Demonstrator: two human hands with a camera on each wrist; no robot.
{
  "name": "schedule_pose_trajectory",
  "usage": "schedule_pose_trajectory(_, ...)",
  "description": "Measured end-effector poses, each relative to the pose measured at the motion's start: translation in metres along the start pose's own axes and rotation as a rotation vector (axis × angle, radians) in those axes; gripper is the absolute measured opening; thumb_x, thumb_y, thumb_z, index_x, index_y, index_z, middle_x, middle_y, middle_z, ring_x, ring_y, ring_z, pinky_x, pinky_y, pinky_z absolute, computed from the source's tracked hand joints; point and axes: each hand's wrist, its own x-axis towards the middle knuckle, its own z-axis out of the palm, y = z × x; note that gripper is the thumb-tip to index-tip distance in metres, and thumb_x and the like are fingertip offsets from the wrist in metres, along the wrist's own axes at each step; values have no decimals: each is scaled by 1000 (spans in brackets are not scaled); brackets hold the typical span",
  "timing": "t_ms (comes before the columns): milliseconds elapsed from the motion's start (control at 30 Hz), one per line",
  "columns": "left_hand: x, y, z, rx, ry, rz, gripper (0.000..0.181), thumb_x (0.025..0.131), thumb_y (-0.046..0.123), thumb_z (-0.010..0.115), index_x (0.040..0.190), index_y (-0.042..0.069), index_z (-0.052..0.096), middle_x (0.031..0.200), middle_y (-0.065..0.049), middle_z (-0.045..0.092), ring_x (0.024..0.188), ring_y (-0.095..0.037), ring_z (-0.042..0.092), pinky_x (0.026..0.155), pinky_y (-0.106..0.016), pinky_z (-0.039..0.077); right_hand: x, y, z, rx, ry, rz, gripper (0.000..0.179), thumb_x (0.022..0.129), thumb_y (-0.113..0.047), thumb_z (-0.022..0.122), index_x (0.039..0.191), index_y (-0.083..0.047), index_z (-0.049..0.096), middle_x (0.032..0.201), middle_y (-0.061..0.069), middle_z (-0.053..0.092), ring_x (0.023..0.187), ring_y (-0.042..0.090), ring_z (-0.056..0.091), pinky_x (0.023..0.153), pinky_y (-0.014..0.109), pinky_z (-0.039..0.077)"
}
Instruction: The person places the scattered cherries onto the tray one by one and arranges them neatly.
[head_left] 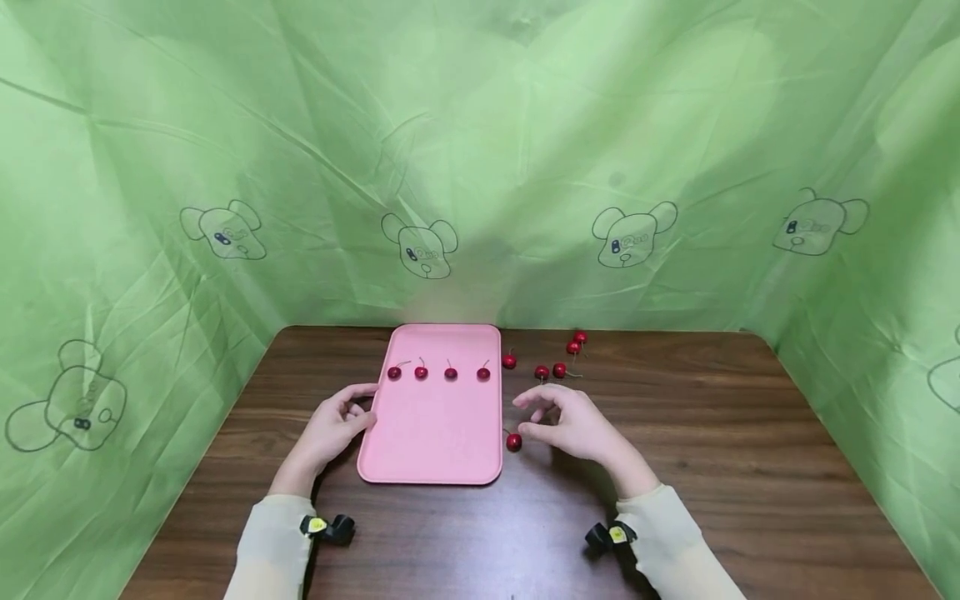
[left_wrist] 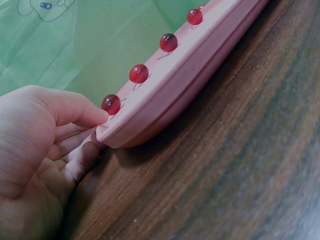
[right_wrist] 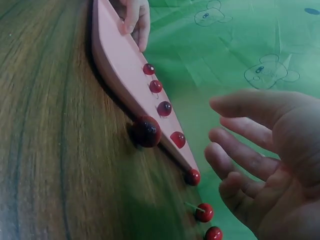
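Observation:
A pink tray [head_left: 438, 433] lies on the table with a row of several red cherries [head_left: 451, 374], stems on, across its upper part. At its left edge my left hand [head_left: 335, 425] pinches the rim, thumb on top and fingers at the outer side, as the left wrist view shows. My right hand [head_left: 566, 421] is to the right of the tray, fingers loosely bent and apart, nothing between them. Close to its thumb, a single cherry [head_left: 513, 442] sits by the tray's right edge; this cherry [right_wrist: 147, 131] looms large in the right wrist view.
Beyond the right hand, more loose cherries [head_left: 559, 370] with stems lie on the brown wooden table [head_left: 712, 433]. One cherry [head_left: 509, 361] is beside the tray's upper right edge. A green cloth [head_left: 525, 150] with mouse-head drawings hangs behind the table and on both sides.

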Motion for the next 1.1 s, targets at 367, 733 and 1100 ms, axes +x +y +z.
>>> schedule_pose_trajectory(367,-2,-1,1,12,11,-5,49,100,5,76,147,10,66,94,-11,68,84,-21,62,70,-26,52,-1,16,7,-12,-78,-2,42,87,-14,93,126,-8,78,115,9,78,93,25,74,74,29,55)
schedule_pose_trajectory(733,-2,2,0,1,10,-9,49,99,5,76,147,10,66,95,-11,68,84,-22,62,70,-26,53,0,26,16,17,-115,27,40,85,-14,95,122,-10,79,102,5,76,90,24,71,71,25,54)
schedule_pose_trajectory(1100,-1,2,1,-10,9,-21,49,99,6,76,147,11,66,93,-11,67,82,-21,62,69,-26,52,0,40,22,38,-120,29,37,85,-18,95,119,-13,80,99,1,75,89,18,69,72,24,52)
